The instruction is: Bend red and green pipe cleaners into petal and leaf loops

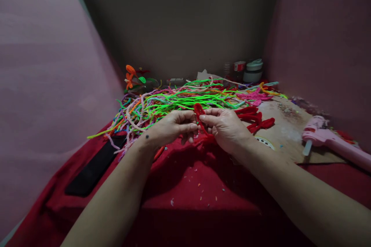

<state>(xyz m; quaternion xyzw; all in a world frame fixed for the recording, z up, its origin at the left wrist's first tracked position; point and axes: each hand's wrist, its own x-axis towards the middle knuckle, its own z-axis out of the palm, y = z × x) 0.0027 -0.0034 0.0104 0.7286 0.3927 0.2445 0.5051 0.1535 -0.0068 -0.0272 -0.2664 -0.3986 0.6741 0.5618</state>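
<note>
Both of my hands meet at the middle of a red cloth (191, 185). My left hand (174, 125) and my right hand (227, 127) are closed in a pinch on a red pipe cleaner (199, 115), bent into a loop between the fingertips. Just right of my right hand lie finished red pipe-cleaner loops (256, 119). Behind the hands spreads a tangled heap of pipe cleaners (179, 100) in green, pink, orange and purple.
A pink glue gun (327, 139) lies on a brown cardboard sheet (290, 135) at the right. A black flat strip (94, 168) lies at the left. An orange pipe-cleaner flower (131, 76) and small jars (249, 70) stand by the back wall. Pink walls close both sides.
</note>
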